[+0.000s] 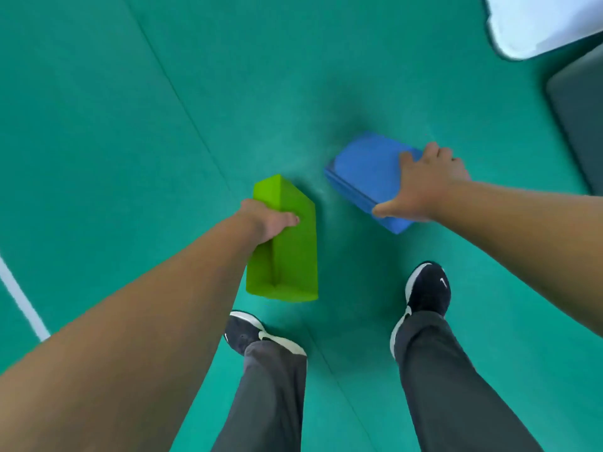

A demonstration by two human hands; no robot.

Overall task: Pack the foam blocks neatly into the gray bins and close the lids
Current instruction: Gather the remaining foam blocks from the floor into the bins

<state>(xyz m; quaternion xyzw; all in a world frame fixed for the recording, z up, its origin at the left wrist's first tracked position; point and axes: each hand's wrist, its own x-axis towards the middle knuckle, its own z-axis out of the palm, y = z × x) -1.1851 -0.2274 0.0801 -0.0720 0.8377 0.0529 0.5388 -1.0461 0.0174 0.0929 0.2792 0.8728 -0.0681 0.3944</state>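
Observation:
A long green foam block [293, 252] is gripped by my left hand [266, 221] near its upper end, thumb across one face and fingers hidden behind. A flat blue foam block [363, 176] lies to the right, and my right hand [424, 185] holds it across its near end, thumb along the front edge and fingers curled over the far edge. Both blocks are above the green floor. A dark gray bin [579, 119] shows partly at the right edge.
My two feet in black shoes [427, 288] stand on the green mat floor [130, 125] just below the blocks. A white object [538, 21] sits at the top right corner. A white line [23, 301] crosses the floor at the left.

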